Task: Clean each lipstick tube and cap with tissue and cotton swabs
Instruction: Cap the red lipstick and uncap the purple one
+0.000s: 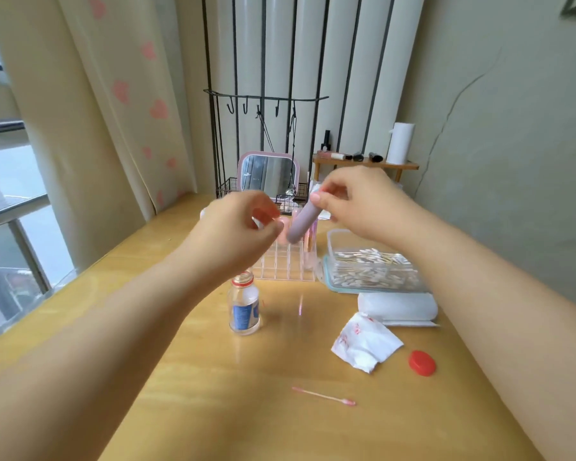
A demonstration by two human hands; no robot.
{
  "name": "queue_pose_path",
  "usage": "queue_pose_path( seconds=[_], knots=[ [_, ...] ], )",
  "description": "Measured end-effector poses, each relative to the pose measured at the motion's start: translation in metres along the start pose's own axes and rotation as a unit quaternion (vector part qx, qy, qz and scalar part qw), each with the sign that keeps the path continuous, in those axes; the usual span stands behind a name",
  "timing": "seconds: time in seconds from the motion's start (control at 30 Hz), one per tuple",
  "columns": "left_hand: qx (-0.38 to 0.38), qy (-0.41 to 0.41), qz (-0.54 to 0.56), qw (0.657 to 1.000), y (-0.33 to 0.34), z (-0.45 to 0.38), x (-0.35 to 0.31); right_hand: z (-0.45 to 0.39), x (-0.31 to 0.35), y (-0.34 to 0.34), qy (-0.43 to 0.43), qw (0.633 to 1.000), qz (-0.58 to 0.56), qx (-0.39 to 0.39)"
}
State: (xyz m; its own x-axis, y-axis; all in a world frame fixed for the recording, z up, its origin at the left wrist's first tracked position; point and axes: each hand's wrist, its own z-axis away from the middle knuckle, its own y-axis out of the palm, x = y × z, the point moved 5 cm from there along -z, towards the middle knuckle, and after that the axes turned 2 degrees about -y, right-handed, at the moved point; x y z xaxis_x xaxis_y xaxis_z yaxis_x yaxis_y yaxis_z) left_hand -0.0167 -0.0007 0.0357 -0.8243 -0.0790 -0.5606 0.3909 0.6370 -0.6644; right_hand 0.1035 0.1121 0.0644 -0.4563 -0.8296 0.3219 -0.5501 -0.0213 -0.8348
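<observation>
A grey-purple lipstick tube [301, 221] hangs tilted above the clear acrylic organizer [286, 264]. My right hand [363, 201] pinches its upper end, and a scrap of white tissue shows by the fingertips. My left hand [233, 224] is at the tube's lower end with fingers curled. It is blurred, and something pink sits by its thumb; whether it holds anything is unclear. A used pink-tipped cotton swab [323, 395] lies on the table near me. A stained, crumpled tissue [363, 344] lies to the right.
An open glass bottle [244, 304] stands left of centre, its red cap [422, 362] lying at the right. A box of cotton swabs [373, 271] and a tissue pack [398, 306] sit at the right. A mirror [268, 174] and a small shelf [363, 163] stand behind.
</observation>
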Motion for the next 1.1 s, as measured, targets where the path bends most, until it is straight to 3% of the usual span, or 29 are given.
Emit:
queue_pose_path(
  seconds=[0.13, 0.23, 0.43, 0.7, 0.9, 1.1],
  knots=[
    [0.107, -0.018, 0.074, 0.991, 0.031, 0.042, -0.01, 0.059, -0.001, 0.009, 0.086, 0.97, -0.223, 0.047],
    [0.147, 0.002, 0.044, 0.988, 0.053, 0.06, -0.009, 0.092, -0.009, 0.022, 0.13, 0.939, -0.316, 0.046],
    [0.169, 0.035, 0.063, 0.983, 0.075, 0.091, -0.009, 0.133, -0.022, 0.034, 0.159, 0.961, -0.219, 0.05],
    [0.159, 0.033, 0.088, 0.983, 0.086, 0.109, 0.008, 0.145, -0.025, 0.064, 0.147, 0.955, -0.247, 0.07],
    [0.185, 0.042, 0.096, 0.977, 0.08, 0.11, 0.01, 0.148, -0.025, 0.06, 0.148, 0.93, -0.328, 0.067],
    [0.136, -0.048, 0.166, 0.975, 0.067, 0.107, 0.023, 0.151, -0.046, 0.048, 0.202, 0.883, -0.422, -0.036]
  ],
)
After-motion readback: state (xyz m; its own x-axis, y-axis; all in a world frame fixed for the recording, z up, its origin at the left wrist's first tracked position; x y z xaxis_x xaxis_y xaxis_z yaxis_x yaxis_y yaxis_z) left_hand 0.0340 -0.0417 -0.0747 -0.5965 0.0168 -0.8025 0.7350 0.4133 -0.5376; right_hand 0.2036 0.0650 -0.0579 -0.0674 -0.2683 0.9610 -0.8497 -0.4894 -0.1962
